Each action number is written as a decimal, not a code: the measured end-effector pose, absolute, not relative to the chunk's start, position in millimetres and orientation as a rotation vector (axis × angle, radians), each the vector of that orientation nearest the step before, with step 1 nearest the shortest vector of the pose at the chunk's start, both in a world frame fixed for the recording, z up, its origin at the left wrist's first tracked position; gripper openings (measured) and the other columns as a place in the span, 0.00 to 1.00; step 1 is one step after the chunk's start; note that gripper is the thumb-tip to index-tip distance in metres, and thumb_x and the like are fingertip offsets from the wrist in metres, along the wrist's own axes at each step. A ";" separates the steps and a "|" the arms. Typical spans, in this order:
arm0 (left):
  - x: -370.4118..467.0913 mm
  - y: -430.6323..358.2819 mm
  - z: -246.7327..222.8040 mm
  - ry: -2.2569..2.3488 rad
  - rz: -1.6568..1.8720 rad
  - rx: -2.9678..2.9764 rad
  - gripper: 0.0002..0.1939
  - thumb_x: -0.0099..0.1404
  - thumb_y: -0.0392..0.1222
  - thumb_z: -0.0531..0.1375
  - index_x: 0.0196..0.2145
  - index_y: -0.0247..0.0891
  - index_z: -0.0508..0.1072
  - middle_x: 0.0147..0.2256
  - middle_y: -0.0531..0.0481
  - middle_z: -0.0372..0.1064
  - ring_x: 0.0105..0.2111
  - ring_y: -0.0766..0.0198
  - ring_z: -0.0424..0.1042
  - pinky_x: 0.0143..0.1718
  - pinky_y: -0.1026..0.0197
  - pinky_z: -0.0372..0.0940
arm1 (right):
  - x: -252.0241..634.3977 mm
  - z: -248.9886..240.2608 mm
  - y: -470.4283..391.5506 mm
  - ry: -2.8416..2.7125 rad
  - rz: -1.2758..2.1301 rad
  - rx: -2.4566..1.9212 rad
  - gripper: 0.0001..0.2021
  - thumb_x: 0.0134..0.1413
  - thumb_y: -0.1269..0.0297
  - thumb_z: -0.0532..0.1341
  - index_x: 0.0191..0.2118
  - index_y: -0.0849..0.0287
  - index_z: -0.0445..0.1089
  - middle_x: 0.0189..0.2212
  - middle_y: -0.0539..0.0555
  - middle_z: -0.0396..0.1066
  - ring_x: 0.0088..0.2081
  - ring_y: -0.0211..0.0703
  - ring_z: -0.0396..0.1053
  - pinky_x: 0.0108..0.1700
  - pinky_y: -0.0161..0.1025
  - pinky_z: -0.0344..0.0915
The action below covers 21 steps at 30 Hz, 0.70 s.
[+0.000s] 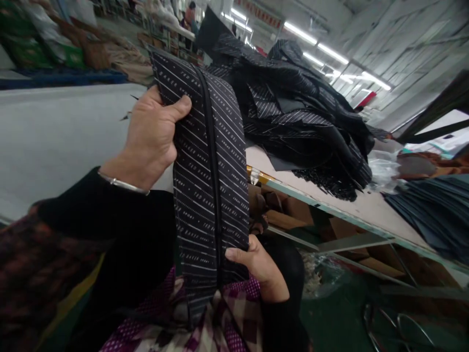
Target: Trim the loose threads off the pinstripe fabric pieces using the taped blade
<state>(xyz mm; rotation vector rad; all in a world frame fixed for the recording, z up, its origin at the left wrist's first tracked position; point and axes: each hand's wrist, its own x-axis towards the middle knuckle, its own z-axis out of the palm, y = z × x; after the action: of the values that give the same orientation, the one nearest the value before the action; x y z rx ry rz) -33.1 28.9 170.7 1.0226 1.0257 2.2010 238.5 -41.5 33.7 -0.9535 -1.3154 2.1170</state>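
A long black fabric panel point(194, 181) with white stripes and printed lettering is stretched out in front of my body. A black zipper point(211, 146) runs down its length. My left hand point(156, 129) grips the panel's upper left edge, thumb on top of the print. Lower down, my right hand point(262, 266) pinches the right edge near the bottom end, its thumb beside the zipper. The fingers of both hands are partly hidden behind the fabric. The panel's lower end hangs over my checked apron point(238, 313).
To the right, a worktable point(330, 205) bears a large heap of similar striped black pieces point(293, 102). Farther right lies a stack of dark flat pieces point(436, 210). A white surface point(66, 142) is on my left. Cardboard point(289, 220) sits beneath the table.
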 end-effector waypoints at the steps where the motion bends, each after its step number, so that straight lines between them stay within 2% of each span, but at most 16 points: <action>1: -47.2 32.6 173.6 1.081 2.199 1.005 0.09 0.69 0.21 0.59 0.44 0.29 0.74 0.42 0.54 0.80 0.47 0.63 0.76 0.61 0.50 0.65 | 234.2 36.3 -41.6 -1.310 2.130 -0.940 0.14 0.46 0.57 0.77 0.28 0.61 0.78 0.25 0.48 0.74 0.26 0.36 0.67 0.34 0.34 0.66; 4: -93.9 25.9 175.1 1.183 2.211 0.945 0.10 0.68 0.21 0.60 0.42 0.31 0.74 0.38 0.55 0.80 0.39 0.66 0.75 0.58 0.51 0.69 | 212.3 46.4 -49.7 -1.372 2.197 -0.875 0.15 0.46 0.54 0.76 0.32 0.61 0.80 0.25 0.48 0.74 0.25 0.35 0.66 0.34 0.33 0.64; 8: -161.9 -11.2 177.2 1.293 2.215 0.859 0.08 0.63 0.26 0.67 0.34 0.37 0.74 0.27 0.60 0.78 0.30 0.67 0.72 0.47 0.57 0.73 | 156.7 42.1 -72.3 -1.400 2.423 -0.727 0.19 0.45 0.50 0.77 0.36 0.60 0.82 0.28 0.49 0.75 0.28 0.37 0.66 0.36 0.34 0.64; 12: -221.6 -37.6 185.1 1.439 2.159 0.838 0.07 0.65 0.34 0.69 0.34 0.37 0.74 0.28 0.58 0.75 0.28 0.66 0.73 0.36 0.61 0.72 | 91.2 30.2 -85.4 -1.284 2.476 -0.583 0.20 0.43 0.48 0.77 0.36 0.58 0.81 0.28 0.49 0.77 0.30 0.42 0.70 0.38 0.37 0.67; 15: -260.0 -28.2 189.8 1.551 2.104 0.837 0.06 0.69 0.39 0.67 0.36 0.35 0.74 0.30 0.56 0.73 0.29 0.65 0.74 0.35 0.60 0.72 | 54.7 40.1 -82.6 -1.292 2.476 -0.548 0.17 0.47 0.51 0.76 0.38 0.58 0.81 0.32 0.51 0.79 0.34 0.46 0.74 0.43 0.40 0.71; 18: -297.5 -4.6 195.5 1.667 2.150 0.822 0.05 0.72 0.37 0.64 0.36 0.35 0.73 0.29 0.57 0.71 0.26 0.67 0.71 0.32 0.62 0.70 | 18.9 50.1 -69.6 -1.294 2.506 -0.524 0.16 0.49 0.53 0.74 0.40 0.58 0.80 0.33 0.52 0.80 0.36 0.49 0.76 0.48 0.44 0.72; 21: -324.4 6.8 211.1 1.735 2.181 0.885 0.04 0.71 0.36 0.65 0.38 0.34 0.74 0.32 0.54 0.72 0.26 0.67 0.70 0.29 0.62 0.70 | -35.8 47.3 -54.0 -1.321 2.433 -0.579 0.16 0.48 0.54 0.70 0.39 0.59 0.78 0.32 0.53 0.80 0.36 0.50 0.77 0.47 0.47 0.74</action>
<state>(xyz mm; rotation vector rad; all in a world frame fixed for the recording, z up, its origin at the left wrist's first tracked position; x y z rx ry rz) -324.4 6.8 211.1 0.8847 1.7347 2.1815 -35.8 -54.0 47.3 -0.5788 -1.3214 2.4329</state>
